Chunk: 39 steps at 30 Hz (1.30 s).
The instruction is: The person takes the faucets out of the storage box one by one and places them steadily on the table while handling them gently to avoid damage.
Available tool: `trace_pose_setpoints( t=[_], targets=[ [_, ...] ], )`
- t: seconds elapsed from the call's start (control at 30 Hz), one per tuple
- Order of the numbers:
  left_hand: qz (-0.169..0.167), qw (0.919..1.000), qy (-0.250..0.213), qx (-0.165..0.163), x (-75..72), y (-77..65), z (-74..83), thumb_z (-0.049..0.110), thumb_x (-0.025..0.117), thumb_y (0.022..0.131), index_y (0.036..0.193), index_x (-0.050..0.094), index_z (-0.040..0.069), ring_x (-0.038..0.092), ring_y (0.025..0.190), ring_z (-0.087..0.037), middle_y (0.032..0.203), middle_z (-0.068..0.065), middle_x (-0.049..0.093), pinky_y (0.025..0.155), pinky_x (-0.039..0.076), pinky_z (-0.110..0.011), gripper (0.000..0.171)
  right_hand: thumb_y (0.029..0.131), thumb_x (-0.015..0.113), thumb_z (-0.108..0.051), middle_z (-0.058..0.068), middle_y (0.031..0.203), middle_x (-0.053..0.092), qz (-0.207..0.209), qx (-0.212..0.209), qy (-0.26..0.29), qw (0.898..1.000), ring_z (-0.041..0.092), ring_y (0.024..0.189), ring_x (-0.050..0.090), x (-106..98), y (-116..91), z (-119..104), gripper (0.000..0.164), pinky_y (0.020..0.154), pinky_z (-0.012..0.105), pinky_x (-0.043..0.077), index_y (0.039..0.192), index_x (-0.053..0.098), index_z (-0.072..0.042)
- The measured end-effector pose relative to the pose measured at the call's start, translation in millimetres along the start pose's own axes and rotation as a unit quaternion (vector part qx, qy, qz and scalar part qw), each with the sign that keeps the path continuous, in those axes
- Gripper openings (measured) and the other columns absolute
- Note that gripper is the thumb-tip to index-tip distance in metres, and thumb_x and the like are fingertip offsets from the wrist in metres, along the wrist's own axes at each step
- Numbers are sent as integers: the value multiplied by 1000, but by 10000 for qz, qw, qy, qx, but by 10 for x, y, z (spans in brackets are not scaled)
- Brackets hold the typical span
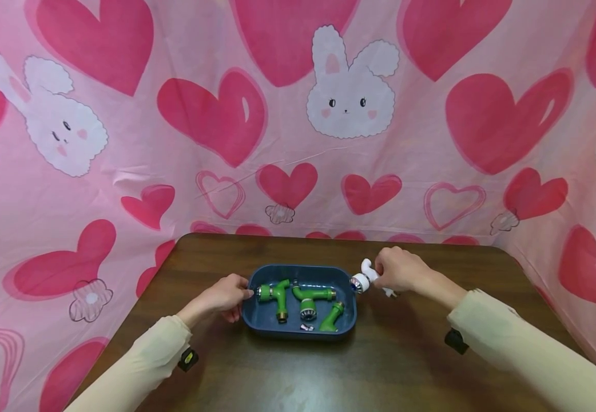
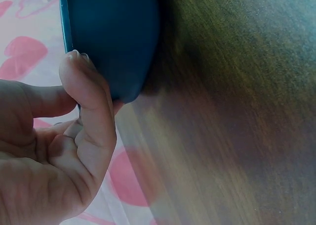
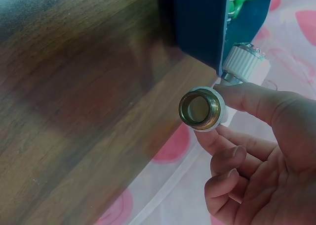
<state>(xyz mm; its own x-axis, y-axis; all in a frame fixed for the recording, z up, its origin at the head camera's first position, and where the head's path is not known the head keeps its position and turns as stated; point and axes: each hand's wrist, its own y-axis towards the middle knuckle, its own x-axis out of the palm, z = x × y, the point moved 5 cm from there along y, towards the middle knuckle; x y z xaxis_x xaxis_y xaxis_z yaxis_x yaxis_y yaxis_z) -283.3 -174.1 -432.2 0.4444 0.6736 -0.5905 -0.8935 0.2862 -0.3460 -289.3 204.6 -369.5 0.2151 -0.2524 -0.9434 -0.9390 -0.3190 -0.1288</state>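
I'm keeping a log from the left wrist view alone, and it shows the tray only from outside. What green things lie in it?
Observer: Three green fittings lie inside the blue tray.
Operator: Noted. What is the right hand doing?
Observer: It holds a white fitting by the tray's right end; I can't tell whether that touches the rim.
Operator: And the fitting's end facing the right wrist camera?
Observer: That shows a round, brass-coloured ring.

Pink heart-print backdrop (image 1: pixel 287 146) behind wooden table (image 1: pixel 298 375)
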Motion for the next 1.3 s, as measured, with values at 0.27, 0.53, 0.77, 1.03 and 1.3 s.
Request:
trace_pose_setpoints(
  t=[0.27,0.53,0.77,1.03,1.3],
  targets=[
    [25,10000,26,-30,-2,9,3,9,57,108,123,65,-5,57,44,-15,60,-11,61,46,58,-33,22,85,84,-19,-1,63,59,46,9,-24,10000,17,59,55,2,-8,49,22,51,32,49,71,68,-14],
    [101,9999,12,-66,13,32,-18,9,58,108,124,66,-4,57,43,-15,60,-12,61,45,58,-32,22,85,85,-19,-1,65,59,49,47,-36,10000,17,60,55,41,-33,112,21,51,32,50,73,69,-13],
    [77,10000,43,-46,20,34,-26,9,58,108,124,66,-4,57,43,-15,61,-12,62,46,58,-34,22,85,85,-20,-1,65,59,91,43,-27,9999,18,60,55,64,-55,140,22,51,32,48,73,68,-13],
    [97,9999,70,-91,19,38,-13,10,59,108,122,67,-2,57,43,-15,60,-12,61,46,58,-33,21,82,81,-19,-3,61,56,160,26,-98,9998,16,58,53,69,-58,228,24,49,31,43,65,64,-16],
    [56,9999,85,-59,19,37,-16,10,58,108,121,67,-3,58,44,-15,60,-12,62,46,59,-34,21,81,81,-18,-2,61,56,165,1,-69,9998,16,57,54,101,-70,275,24,48,32,44,64,64,-16]
  ],
)
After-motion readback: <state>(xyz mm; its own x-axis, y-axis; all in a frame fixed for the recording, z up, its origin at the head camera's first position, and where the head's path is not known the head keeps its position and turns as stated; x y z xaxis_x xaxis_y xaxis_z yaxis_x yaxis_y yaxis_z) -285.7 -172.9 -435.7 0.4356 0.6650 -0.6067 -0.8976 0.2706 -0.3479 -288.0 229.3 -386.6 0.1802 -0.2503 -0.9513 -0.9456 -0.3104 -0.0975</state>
